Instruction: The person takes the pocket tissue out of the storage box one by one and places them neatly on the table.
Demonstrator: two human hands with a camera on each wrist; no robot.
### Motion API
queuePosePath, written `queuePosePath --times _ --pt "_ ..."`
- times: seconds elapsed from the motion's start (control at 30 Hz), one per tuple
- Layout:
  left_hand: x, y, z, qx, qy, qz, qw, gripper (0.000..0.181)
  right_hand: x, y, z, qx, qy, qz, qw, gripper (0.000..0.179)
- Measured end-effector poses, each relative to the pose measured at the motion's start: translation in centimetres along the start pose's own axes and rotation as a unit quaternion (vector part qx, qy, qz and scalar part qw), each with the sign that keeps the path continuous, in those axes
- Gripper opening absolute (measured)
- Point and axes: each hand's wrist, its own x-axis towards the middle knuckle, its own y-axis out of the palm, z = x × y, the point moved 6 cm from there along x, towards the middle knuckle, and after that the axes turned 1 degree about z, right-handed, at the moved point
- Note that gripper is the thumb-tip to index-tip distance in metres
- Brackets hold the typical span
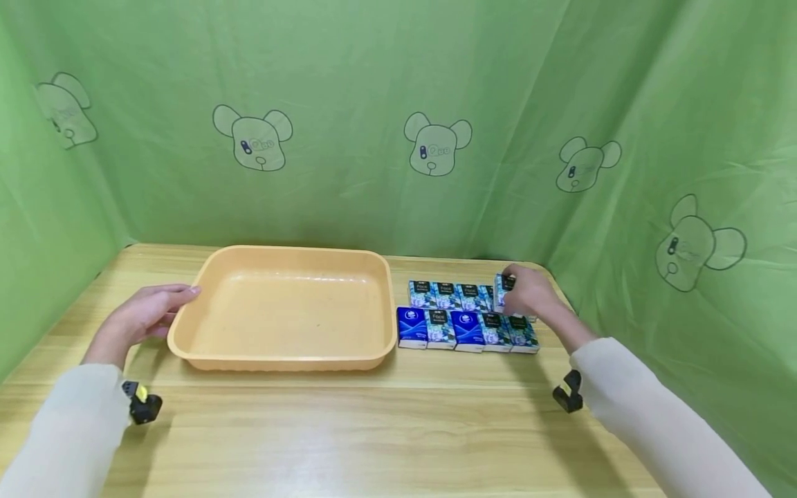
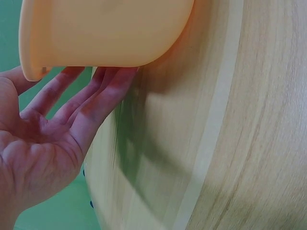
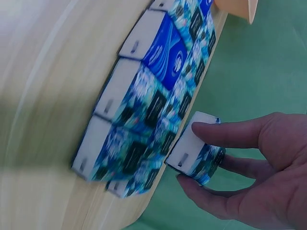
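At the tray's left end my left hand [image 1: 149,310] grips the peach plastic tray [image 1: 280,358], one digit over the rim and the other fingers against the outer wall [image 2: 115,38]. The tray's inside is bare. Over on the right, my right hand [image 1: 532,294] pinches a small tissue pack [image 3: 194,143] with a blue-green flower print and white sides, thumb on one side and fingers on the other. This pack is raised over the right end of the back row. Part of it is hidden by the hand in the head view.
Two rows of tissue packs lie beside the tray's right side, flowered ones [image 1: 441,328] and plain blue ones [image 1: 412,325]. They stand on a wooden table [image 1: 349,429]. Green curtain [image 1: 349,200] with bear-face prints encloses the back and sides.
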Motion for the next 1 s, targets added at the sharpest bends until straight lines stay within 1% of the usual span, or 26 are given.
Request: queuePosePath --times 0.07,0.23,0.43,0.67,0.83,1.0 --pt "0.0 0.0 0.0 -0.001 0.001 0.0 1.0 0.087 -0.1 -0.3 -0.7 -0.006 -0.002 0.001 1.0 0.083" --pt "0.1 -0.2 0.0 -0.003 0.001 0.0 1.0 0.087 -0.3 -0.8 -2.6 -0.003 0.008 0.006 0.9999 0.085" --pt "0.2 -0.1 0.1 -0.005 -0.003 0.001 1.0 0.087 -0.6 -0.7 -4.3 -0.004 0.015 0.013 0.9998 0.083" --pt "0.2 -0.1 0.1 -0.01 -0.009 0.001 0.9999 0.088 -0.7 0.1 -6.1 -0.025 0.008 0.036 0.999 0.079" --pt "0.1 -0.1 0.2 -0.012 -0.007 0.001 0.9999 0.087 -0.9 1.0 -7.4 -0.042 0.018 0.049 0.9977 0.075" --pt "0.1 -0.2 0.1 -0.018 -0.006 0.002 0.9998 0.087 -1.1 1.8 -8.1 -0.051 0.02 0.055 0.997 0.074"
